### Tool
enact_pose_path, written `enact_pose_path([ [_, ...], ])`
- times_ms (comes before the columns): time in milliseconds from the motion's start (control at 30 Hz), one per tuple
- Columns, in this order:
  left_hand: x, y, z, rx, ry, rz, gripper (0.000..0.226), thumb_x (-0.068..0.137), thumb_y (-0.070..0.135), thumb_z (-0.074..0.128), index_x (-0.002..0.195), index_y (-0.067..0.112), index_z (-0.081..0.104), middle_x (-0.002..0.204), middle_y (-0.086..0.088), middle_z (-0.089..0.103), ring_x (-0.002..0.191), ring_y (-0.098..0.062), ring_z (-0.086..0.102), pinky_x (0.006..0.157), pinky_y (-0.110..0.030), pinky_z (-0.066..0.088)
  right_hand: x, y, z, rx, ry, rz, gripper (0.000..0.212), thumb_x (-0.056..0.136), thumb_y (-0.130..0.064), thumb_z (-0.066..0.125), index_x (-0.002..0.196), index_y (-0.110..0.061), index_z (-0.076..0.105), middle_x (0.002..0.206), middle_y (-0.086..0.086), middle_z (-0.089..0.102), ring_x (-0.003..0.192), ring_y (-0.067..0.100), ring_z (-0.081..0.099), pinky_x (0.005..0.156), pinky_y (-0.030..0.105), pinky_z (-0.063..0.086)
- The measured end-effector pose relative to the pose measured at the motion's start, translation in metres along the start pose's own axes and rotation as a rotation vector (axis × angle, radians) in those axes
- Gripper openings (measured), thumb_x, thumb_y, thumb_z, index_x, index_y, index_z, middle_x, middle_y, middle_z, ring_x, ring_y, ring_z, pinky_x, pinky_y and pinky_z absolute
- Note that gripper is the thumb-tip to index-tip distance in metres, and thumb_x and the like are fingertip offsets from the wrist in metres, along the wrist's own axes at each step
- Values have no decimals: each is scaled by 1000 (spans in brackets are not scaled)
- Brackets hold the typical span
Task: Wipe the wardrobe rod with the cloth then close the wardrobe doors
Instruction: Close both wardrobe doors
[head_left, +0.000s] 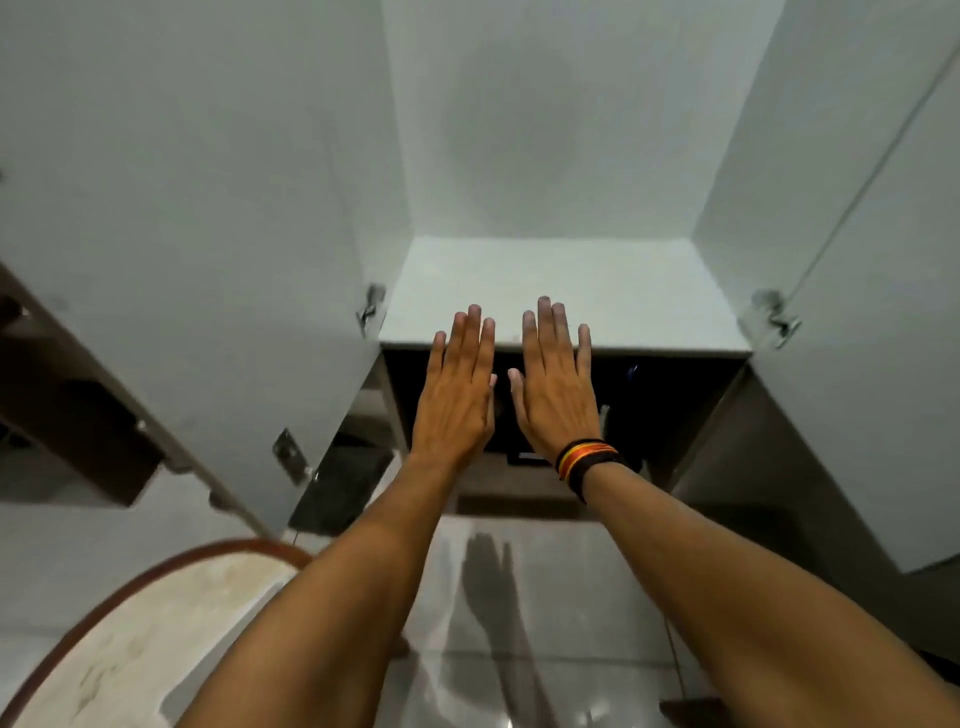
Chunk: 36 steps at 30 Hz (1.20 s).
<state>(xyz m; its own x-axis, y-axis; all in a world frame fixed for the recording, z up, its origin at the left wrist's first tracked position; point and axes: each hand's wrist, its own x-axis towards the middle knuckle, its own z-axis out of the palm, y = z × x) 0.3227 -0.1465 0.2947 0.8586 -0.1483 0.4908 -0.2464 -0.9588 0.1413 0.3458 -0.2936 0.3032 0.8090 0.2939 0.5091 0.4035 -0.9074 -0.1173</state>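
Both white wardrobe doors stand open: the left door (182, 208) and the right door (857, 312). Between them I look into the white wardrobe interior, down to a white shelf (597, 291) with a dark compartment (675, 405) under it. My left hand (460, 395) and my right hand (558, 384) are stretched out flat side by side, palms down, fingers together, in front of the shelf's front edge. Neither hand holds anything. A striped band sits on my right wrist. No rod and no cloth are in view.
Metal hinges (371, 306) (774, 317) sit on the wardrobe's sides at shelf height. A round pale table with a brown rim (145, 639) is at the lower left. A glossy grey tiled floor (545, 597) lies below my arms.
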Motion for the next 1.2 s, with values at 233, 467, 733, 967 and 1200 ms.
enact_pose_path([
  [233, 146, 86, -92, 0, 244, 194, 62, 107, 19, 29, 162, 6, 5, 171, -14, -4, 159, -27, -4, 128, -48, 10, 94, 71, -151, -139, 294, 40, 66, 103, -29, 38, 159, -5, 11, 168, 17, 6, 155, 31, 4, 124, 58, 10],
  [467, 245, 201, -177, -25, 453, 486, 60, 106, 17, 30, 162, 5, 12, 171, -15, 4, 159, -28, 2, 127, -48, 14, 120, 135, -298, -297, 604, 179, 64, 101, -27, 39, 158, -5, 19, 167, 17, 12, 155, 31, 8, 123, 58, 12],
  [733, 273, 394, -264, -97, 670, 939, 57, 107, 19, 31, 161, 5, 18, 170, -16, 12, 158, -30, 9, 127, -47, 14, 44, 212, -435, -284, 1051, 415, 58, 102, -22, 42, 155, -4, 28, 165, 19, 20, 155, 32, 13, 125, 52, 6],
  [967, 262, 511, -318, 361, 486, 1191, 59, 104, 34, 39, 158, 11, 32, 168, -13, 20, 158, -29, 4, 129, -47, 3, -2, 266, -466, 727, 1259, 833, 53, 107, -31, 39, 151, -1, 34, 157, 19, 37, 145, 32, 37, 119, 38, 31],
  [1200, 254, 509, -327, 596, 456, 1167, 45, 101, 35, 50, 142, 18, 58, 149, -8, 56, 149, -31, 35, 128, -50, 9, -3, 253, -456, 771, 1176, 929, 46, 107, -27, 41, 137, 6, 47, 139, 24, 53, 130, 39, 48, 97, 31, 38],
])
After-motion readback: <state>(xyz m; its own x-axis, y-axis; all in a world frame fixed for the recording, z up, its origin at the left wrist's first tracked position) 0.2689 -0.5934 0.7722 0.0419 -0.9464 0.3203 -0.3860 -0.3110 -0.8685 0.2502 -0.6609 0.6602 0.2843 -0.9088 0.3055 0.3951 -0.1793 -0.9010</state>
